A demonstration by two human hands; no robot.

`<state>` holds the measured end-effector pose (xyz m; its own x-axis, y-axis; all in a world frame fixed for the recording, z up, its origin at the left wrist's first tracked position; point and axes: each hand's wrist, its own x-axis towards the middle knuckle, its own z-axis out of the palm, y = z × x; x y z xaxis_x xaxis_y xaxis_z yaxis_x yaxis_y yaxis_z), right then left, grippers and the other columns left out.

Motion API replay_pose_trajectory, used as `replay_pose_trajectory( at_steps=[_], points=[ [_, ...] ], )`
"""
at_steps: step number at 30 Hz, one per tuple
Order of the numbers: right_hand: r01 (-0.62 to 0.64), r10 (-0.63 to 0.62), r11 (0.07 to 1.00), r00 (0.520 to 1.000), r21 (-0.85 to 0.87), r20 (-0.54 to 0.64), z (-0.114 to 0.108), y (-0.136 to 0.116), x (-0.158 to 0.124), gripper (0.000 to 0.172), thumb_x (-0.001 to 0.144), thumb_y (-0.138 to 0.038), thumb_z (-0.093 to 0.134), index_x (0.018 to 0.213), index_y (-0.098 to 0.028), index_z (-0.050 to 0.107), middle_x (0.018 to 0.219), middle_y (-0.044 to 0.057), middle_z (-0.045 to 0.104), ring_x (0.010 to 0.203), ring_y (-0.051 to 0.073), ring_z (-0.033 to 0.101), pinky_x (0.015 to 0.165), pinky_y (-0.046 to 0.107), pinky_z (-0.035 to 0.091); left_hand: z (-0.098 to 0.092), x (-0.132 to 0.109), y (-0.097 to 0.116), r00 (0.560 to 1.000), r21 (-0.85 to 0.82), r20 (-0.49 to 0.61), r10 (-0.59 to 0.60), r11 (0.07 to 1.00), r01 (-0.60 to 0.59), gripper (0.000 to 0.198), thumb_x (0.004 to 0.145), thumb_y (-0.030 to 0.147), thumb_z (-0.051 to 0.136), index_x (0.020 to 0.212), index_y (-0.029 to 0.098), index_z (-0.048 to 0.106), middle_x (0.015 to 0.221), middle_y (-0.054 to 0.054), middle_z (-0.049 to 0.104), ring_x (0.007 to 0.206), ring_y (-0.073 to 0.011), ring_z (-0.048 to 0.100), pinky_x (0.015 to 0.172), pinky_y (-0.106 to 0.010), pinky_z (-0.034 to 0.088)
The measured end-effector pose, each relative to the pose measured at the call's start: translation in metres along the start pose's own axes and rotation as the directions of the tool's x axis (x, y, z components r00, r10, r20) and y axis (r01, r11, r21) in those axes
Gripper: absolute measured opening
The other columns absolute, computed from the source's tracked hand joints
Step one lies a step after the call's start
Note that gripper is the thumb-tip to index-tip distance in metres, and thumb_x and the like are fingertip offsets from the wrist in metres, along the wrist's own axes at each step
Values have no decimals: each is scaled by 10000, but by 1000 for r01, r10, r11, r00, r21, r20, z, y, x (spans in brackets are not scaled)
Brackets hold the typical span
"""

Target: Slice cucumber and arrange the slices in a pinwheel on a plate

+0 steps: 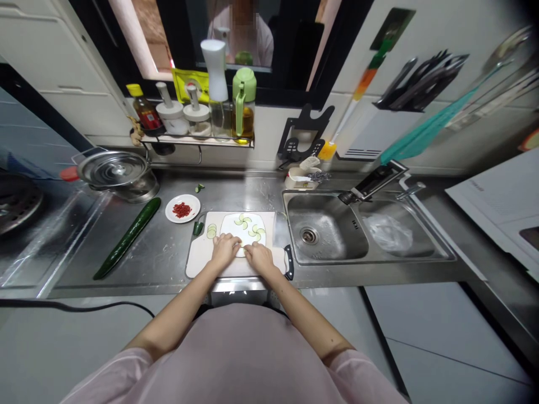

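Both hands rest side by side at the near edge of a white plate [229, 227] that sits on the cutting board [200, 261], straight in front of the person. The left hand [225, 249] lies palm down on the plate's near-left rim, and the right hand [259, 257] lies just beside it on the near-right rim. The fingers of both are drawn close together. From where I stand I cannot tell whether either hand pinches a slice or only presses on the plate. The cucumber slices [249, 226] lie just beyond the fingertips, spread flat in a loose ring over the far half of the plate. They seem about as near to one hand as to the other. A few more cut slices [211, 230] sit on the board to the left of the plate, closer to the left hand, with a dark green cucumber stub [197, 228] next to them. A knife [282, 238] lies along the board's right edge, its handle pointing back toward the person on the right hand's side. Farther left on the steel counter [168, 252], a whole cucumber [128, 237] lies on a slant, its long axis running from near-left to far-right. Behind the board a small dish [182, 209] holds red chilli. The sink [337, 241] to the right holds a crumpled plastic bag [387, 233] in its far basin.
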<state>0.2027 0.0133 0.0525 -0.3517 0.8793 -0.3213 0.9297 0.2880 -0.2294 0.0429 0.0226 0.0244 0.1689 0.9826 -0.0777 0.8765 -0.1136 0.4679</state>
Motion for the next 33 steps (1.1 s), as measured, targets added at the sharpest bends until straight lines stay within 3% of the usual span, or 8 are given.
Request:
replay_pose_trajectory(
  at_steps=[20, 25, 28, 33],
  points=[
    [-5, 5, 1000, 1000, 9, -13, 3, -3, 2, 321, 972, -328, 358, 1167, -228, 592, 1121, 100, 608, 1004, 210, 575, 787, 291, 401, -2, 2, 3, 999, -73, -2, -43, 996, 43, 233, 878, 312, 513, 996, 246, 703, 985, -89, 648, 1019, -269, 495, 884, -410, 263],
    [-26, 38, 993, 994, 116, -99, 5, 0, -8, 336, 975, -342, 357, 1189, -230, 592, 1113, 80, 632, 1009, 187, 575, 799, 262, 394, 1, -20, 14, 982, -191, -97, -159, 972, 138, 251, 891, 334, 490, 1005, 241, 693, 979, -74, 674, 995, -244, 523, 890, -392, 279],
    [-48, 82, 978, 983, 205, -162, 7, 7, -16, 329, 970, -329, 366, 1148, -226, 623, 1068, 61, 662, 973, 168, 593, 798, 237, 394, 3, -39, 17, 977, -263, -139, -165, 957, 124, 248, 885, 356, 499, 994, 249, 695, 947, -60, 683, 952, -229, 547, 882, -377, 292],
    [-75, 162, 940, 957, 333, -240, 10, 27, -25, 311, 951, -299, 391, 1080, -210, 660, 1034, 54, 690, 951, 167, 614, 820, 230, 403, 1, -54, 5, 941, -335, -214, -264, 924, 183, 231, 866, 356, 514, 964, 247, 692, 904, -50, 681, 910, -224, 559, 867, -361, 310]
  ],
)
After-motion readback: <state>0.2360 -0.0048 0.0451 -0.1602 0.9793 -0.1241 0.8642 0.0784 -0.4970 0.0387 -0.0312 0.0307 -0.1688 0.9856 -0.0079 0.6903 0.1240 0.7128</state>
